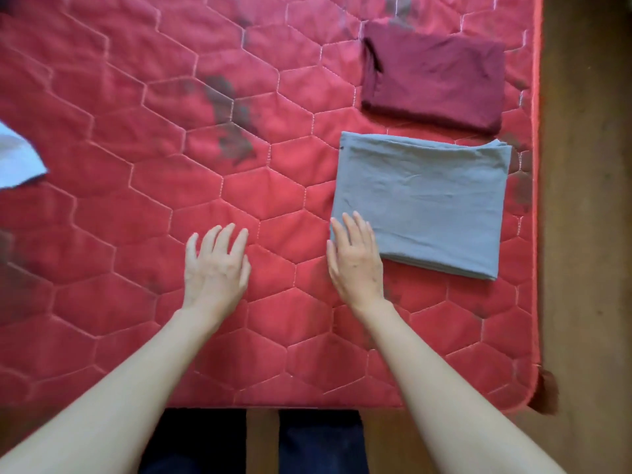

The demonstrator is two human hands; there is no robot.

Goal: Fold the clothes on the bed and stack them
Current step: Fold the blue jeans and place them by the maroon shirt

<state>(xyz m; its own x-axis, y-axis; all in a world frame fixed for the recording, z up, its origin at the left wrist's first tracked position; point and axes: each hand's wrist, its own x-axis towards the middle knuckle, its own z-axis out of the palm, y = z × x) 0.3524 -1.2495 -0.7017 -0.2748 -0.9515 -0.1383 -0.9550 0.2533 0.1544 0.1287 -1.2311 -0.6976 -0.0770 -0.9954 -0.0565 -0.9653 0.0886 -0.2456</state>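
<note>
Legs: dark trousers (321,439) show at the bottom edge, standing against the near side of the bed (102,354).
Left hand: the left hand (215,265) hovers or rests over bare red quilt, fingers spread and straight, holding nothing.
Right hand: the right hand (355,258) lies flat with straight fingers on the near left corner of the grey garment (420,203), pressing rather than gripping.
Grey garment: folded into a neat rectangle near the bed's right edge; folding looks finished.
Maroon garment: the maroon garment (434,75) lies folded just beyond the grey one, apart, not stacked.
White cloth: a white cloth (18,159) pokes in at the far left edge, seemingly unfolded.
Left to do: probably stacking the two folded pieces and folding the white one.
</note>
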